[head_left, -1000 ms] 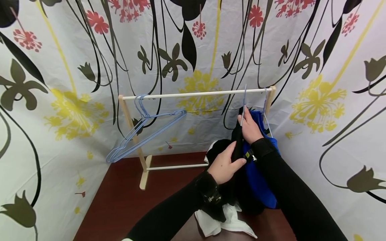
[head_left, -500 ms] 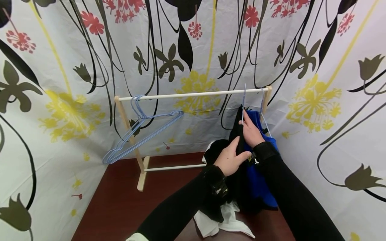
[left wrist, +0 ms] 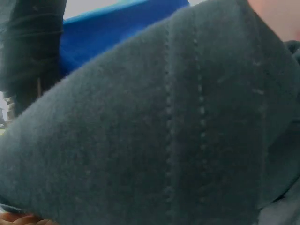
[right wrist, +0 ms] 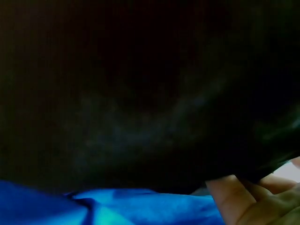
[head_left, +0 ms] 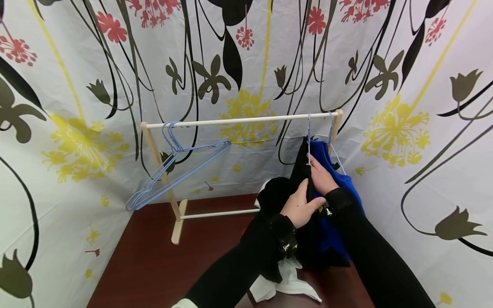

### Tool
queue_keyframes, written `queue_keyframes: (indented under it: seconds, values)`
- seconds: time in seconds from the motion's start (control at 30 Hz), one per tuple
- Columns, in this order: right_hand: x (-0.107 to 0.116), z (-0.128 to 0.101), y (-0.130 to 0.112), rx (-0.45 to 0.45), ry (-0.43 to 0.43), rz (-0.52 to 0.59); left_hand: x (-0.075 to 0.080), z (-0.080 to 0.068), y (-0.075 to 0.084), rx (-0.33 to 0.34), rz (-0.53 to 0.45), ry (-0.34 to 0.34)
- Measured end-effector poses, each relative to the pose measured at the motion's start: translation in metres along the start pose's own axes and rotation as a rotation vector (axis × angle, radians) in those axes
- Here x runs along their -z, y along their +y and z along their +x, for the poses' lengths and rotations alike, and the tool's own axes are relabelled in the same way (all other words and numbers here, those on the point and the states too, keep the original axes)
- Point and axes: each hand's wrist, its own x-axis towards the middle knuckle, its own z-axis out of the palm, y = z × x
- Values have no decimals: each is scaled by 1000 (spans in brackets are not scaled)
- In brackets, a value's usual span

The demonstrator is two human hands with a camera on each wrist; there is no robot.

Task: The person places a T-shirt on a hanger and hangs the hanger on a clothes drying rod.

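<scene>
In the head view a black shirt (head_left: 299, 164) hangs from a thin pale blue hanger (head_left: 309, 134) near the right end of the rail. My right hand (head_left: 322, 177) grips its upper part just below the hanger's neck. Lower down, my left hand (head_left: 301, 208) pinches the front edge between thumb and fingers. Seen close in the left wrist view, the dark cloth (left wrist: 126, 136) has a double row of stitching. The dark fabric (right wrist: 140, 131) fills most of the right wrist view, with fingers (right wrist: 230, 199) at lower right. Much of the hanger is inside the shirt.
A blue garment (head_left: 346, 186) hangs on another hanger right behind the black shirt. Bare blue hangers (head_left: 178, 149) hang at the left of the rack's white rail (head_left: 246, 120). White cloth (head_left: 294, 284) lies on the dark red table (head_left: 142, 256). A flowered curtain surrounds the rack.
My right hand has slid down a little along the black shirt, away from the hanger's neck. My left hand has come closer to it. The head view has shifted slightly.
</scene>
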Motion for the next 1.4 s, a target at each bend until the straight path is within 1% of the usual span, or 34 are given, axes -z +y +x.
queue_keyframes:
  seconds: [0.13,0.23,0.37,0.43,0.6,0.7,0.8,0.9,0.97,1.1,1.2,1.27,1.4]
  values:
    - [-8,-1,0,5,21,14,1,-2,-6,-2,2,22]
    - [-11,-3,-1,10,32,33,5,-6,-9,-34,14,28]
    - [-12,-9,-5,2,58,22,11,-13,-14,-82,22,17]
    - [-11,-14,-9,2,77,11,15,-18,-16,-78,29,10]
    - [-8,-26,-22,35,120,-7,27,-31,-22,-17,62,-8]
    - [-9,-33,-33,65,145,-32,35,-40,-26,-16,76,-21]
    - [-14,-40,-46,120,181,-55,43,-49,-30,-32,109,-28]
    - [-23,-45,-62,197,216,-74,52,-56,-35,-47,155,-27]
    - [-31,-48,-74,253,225,-82,58,-60,-39,-52,171,-23]
    - [-49,-56,-96,313,185,-62,70,-68,-48,-32,171,-22]
    - [-65,-61,-105,314,150,-39,78,-75,-56,-11,158,-25]
    - [-76,-65,-108,310,140,-27,82,-80,-63,-14,153,-21]
    - [-100,-70,-103,263,117,-5,89,-87,-80,8,188,0]
